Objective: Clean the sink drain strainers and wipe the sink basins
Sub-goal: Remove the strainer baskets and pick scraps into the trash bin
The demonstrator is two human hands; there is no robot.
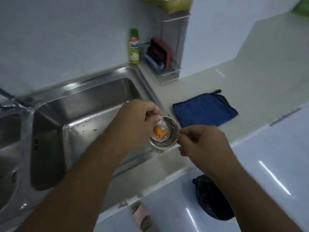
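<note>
Strainer (164, 133), small, stiff, likely wet and slippery, is pinched at its rim by both hands: left (137, 118), right (200, 139).

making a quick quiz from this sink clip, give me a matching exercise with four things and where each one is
Things:
1. strainer
2. blue cloth
3. green-capped bottle
4. orange scrap

Places:
A. flat on the counter, right of the sink
B. standing at the sink's back corner, by the wall
C. inside the strainer
D. held up between both hands, over the sink's front right corner

Pairs: 1-D, 2-A, 3-B, 4-C
</note>
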